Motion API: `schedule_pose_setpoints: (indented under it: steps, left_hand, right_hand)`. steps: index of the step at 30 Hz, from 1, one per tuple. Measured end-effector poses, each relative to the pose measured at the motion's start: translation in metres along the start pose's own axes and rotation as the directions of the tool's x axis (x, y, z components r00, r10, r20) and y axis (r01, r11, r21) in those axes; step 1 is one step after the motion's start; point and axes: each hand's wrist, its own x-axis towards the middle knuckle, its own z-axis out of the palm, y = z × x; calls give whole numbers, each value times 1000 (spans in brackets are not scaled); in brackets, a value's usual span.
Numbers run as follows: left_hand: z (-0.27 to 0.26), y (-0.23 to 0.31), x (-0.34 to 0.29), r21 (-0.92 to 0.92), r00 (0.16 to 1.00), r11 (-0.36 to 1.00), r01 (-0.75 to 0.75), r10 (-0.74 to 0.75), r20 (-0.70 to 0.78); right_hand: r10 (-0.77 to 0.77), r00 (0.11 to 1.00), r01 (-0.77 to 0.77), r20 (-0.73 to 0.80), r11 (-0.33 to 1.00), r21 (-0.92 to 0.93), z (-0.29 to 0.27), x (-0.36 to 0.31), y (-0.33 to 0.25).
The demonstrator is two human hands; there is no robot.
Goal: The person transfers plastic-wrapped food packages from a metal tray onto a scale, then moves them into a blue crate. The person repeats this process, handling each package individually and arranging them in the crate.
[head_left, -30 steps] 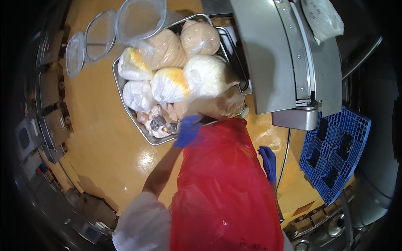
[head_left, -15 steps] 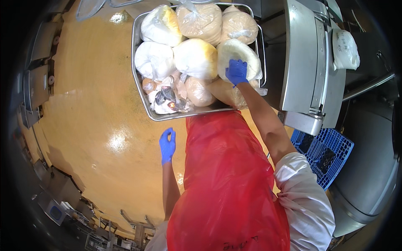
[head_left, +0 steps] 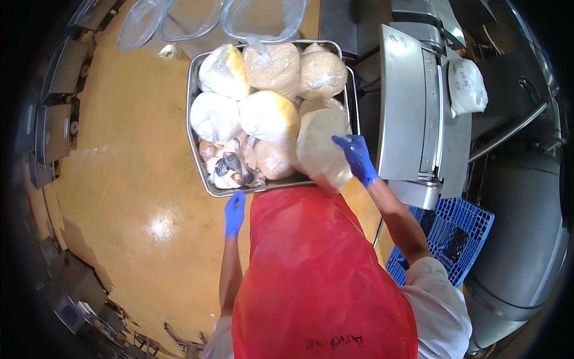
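A deep metal tub (head_left: 194,140) filled with several bagged bundles stands in front of me. My right hand (head_left: 360,158), in a blue glove, grips the upper right side of a pale plastic bag of food (head_left: 323,146). That bag is tilted and partly blurred over the tub's near right corner. Behind it, a tan bag (head_left: 323,106) shows in part. My left hand (head_left: 234,212), also gloved in blue, is loosely curled by the tub's near left edge, with nothing visible in it. Whether it touches the rim I cannot tell.
Clear-lined bins (head_left: 263,21) stand beyond the tub. At the right is a metal machine (head_left: 402,113) with a white bag (head_left: 467,87) on it, and a blue plastic pallet (head_left: 457,233) lies lower. A red apron (head_left: 317,269) hangs over my front.
The pale bag has come up and toward me with my right hand, uncovering a tan bag. My left hand has moved closer to the tub. The view has shifted, bringing the bins further in.
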Motion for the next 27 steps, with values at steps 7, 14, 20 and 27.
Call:
schedule_pose_setpoints:
  steps: [7,14,20,27]
  left_hand:
    - [162,180,26,-79,705,783,-617,594,387]
    - [260,288,11,-734,608,277,620,422,672]
    - [379,357,26,-694,491,250,676,550,676]
    - [365,400,29,-397,359,898,191,313,879]
  right_hand:
    - [113,992,-121,51,970,210,-53,-77,-47]
    - [-74,924,187,-375,943,275,-152,-87,-70]
    - [-267,811,432,-521,874,224,-246,-46,-139]
    - [-445,657,488,-608,866,-107,-336,36,-197]
